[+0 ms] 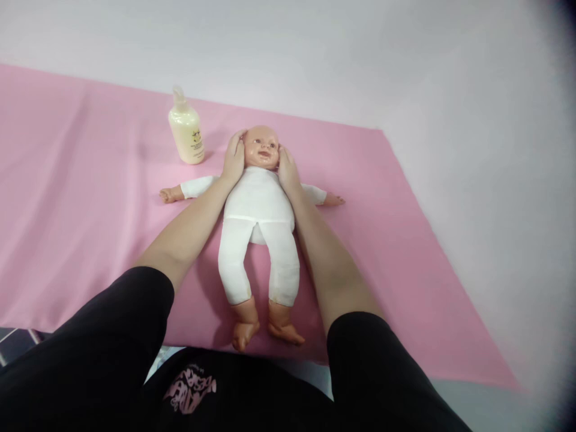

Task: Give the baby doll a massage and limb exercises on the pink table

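Observation:
A baby doll (260,195) with a white cloth body lies on its back, its head at the far end and its bare feet towards me. My left hand (234,157) cups the left side of the doll's head, palm inward and fingers held together. Against the opposite side of the head, my right hand (288,168) rests in the same way. The head is held between both palms; some fingertips are hidden behind it. Both doll arms stretch outward, passing under my wrists. A pump bottle (188,135) of pale yellow liquid stands upright beyond my left hand.
A pink cloth (382,252) covers the table, with soft folds on the left and its right edge running diagonally. Behind it rises a plain whitish wall or surface (288,60). The table's front edge is close to my body.

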The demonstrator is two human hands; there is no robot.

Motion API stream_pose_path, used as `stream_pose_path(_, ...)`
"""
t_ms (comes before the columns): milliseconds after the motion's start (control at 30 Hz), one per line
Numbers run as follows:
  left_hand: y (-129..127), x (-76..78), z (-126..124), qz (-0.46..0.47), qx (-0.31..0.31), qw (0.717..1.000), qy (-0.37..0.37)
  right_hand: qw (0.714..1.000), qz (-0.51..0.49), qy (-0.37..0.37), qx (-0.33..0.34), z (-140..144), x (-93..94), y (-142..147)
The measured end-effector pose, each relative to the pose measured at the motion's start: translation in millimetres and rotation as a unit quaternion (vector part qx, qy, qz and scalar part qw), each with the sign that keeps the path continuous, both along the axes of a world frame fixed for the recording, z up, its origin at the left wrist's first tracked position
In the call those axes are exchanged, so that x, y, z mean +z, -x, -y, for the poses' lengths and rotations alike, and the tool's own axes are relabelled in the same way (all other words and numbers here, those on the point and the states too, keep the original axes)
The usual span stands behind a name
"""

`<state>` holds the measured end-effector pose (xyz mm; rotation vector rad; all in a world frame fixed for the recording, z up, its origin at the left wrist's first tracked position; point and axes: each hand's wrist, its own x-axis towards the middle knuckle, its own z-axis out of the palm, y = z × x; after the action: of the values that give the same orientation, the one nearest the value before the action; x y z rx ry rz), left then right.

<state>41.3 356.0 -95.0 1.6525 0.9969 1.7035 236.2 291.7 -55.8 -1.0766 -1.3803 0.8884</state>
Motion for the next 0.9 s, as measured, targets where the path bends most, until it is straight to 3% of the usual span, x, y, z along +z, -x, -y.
stream_pose_path(367, -3.8, 26.4, 32.9, -0.096, -0.026, 0.993, -0.07, 0.997, 0.073, 0.0, 0.039, 19.9, 17.3, 3.1)
stream_pose_path(633, -4.2, 22.5, 28.2, -0.06, -0.021, 0.997, -0.05, 0.996, 0.082, -0.01, -0.04, 6.0, 2.9, -2.1)
stream_pose_path(900, -2.1, 15.9, 19.3, -0.022, -0.005, 0.999, -0.023, 0.997, 0.067, -0.036, -0.009, -3.3, -0.7, -0.7)
